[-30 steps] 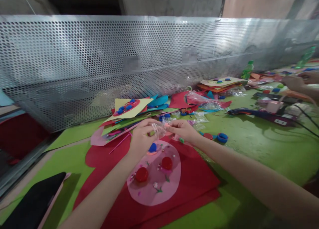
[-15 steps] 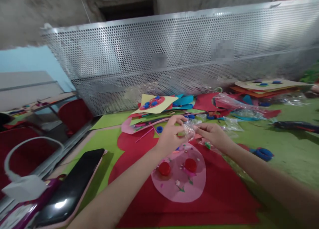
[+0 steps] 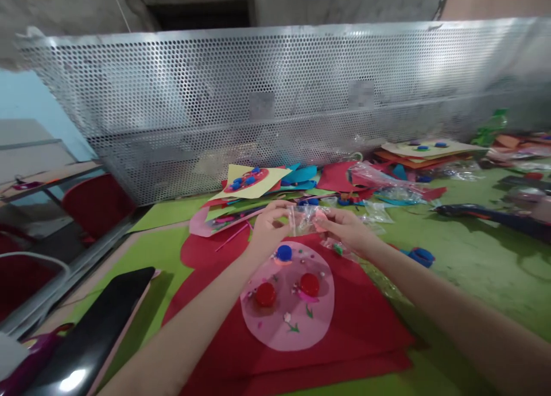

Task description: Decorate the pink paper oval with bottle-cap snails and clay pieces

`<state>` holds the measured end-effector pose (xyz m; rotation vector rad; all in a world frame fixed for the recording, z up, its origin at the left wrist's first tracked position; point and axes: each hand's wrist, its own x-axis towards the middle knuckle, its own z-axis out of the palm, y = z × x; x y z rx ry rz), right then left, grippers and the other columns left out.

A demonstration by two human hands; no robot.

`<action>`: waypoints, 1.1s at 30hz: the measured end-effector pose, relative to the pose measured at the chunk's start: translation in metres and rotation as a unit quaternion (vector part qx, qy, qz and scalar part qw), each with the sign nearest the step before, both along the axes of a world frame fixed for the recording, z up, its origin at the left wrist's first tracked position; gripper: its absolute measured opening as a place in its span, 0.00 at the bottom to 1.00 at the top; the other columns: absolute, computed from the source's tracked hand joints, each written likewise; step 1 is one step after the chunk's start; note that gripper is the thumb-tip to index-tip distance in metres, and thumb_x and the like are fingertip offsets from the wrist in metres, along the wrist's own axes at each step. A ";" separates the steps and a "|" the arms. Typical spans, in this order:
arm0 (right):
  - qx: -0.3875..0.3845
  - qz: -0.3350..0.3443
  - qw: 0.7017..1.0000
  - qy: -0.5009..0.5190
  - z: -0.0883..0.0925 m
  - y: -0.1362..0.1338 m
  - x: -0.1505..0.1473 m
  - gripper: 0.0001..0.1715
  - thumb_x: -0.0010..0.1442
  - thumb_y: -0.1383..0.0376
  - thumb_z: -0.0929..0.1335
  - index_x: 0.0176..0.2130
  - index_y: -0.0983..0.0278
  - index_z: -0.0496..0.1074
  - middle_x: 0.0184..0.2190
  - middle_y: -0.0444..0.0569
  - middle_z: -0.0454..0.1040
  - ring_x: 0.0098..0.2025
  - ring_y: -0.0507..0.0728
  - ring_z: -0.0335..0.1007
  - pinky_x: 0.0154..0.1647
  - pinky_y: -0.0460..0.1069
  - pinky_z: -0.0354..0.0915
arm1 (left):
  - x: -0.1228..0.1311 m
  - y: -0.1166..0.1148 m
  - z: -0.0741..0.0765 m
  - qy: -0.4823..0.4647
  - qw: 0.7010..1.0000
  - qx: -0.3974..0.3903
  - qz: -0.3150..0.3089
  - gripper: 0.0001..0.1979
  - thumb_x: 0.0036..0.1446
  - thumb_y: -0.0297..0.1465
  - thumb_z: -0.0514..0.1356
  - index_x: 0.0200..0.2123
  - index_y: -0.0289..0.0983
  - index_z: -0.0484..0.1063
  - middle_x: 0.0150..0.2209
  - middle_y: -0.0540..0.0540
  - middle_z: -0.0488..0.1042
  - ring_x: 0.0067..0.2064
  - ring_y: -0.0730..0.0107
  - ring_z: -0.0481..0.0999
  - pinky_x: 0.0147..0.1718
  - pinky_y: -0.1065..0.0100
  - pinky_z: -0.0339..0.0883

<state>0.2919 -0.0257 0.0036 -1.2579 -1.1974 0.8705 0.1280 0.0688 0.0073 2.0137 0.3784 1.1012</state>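
A small clear plastic bag (image 3: 301,219) is stretched between my two hands, above the top of a pink paper oval (image 3: 297,336). My left hand (image 3: 270,226) pinches the bag's left end. The fingers of my right hand (image 3: 348,228) are closed on its right end, where a small pink piece (image 3: 320,219) shows; whether it lies inside the bag is unclear. On the oval sit two red bottle caps (image 3: 265,294), one blue bottle cap (image 3: 284,253) and small flower and leaf bits. Beneath it lies red paper (image 3: 361,327).
A phone (image 3: 99,321) lies at left. Behind my hands are cut papers, a yellow sheet (image 3: 275,181) with blue caps, and plastic wrappers (image 3: 376,212). A dark-handled tool (image 3: 486,215) and blue caps (image 3: 422,256) are at right. A perforated metal panel (image 3: 206,92) closes the back.
The view has swung rightward. My hands have drawn slightly apart, the bag now spans the gap, and the pink piece shows at my right fingers. The blue cap on the oval is uncovered.
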 end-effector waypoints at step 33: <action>0.039 -0.144 0.985 0.089 0.012 0.005 0.027 0.23 0.40 0.48 0.70 0.21 0.64 0.65 0.20 0.42 0.64 0.20 0.47 0.59 0.20 0.45 0.56 | -0.015 0.026 -0.001 0.060 0.992 -0.036 0.102 0.08 0.59 0.32 0.56 0.34 0.31 0.68 0.27 0.52 0.69 0.22 0.79 0.68 0.21 0.74 0.65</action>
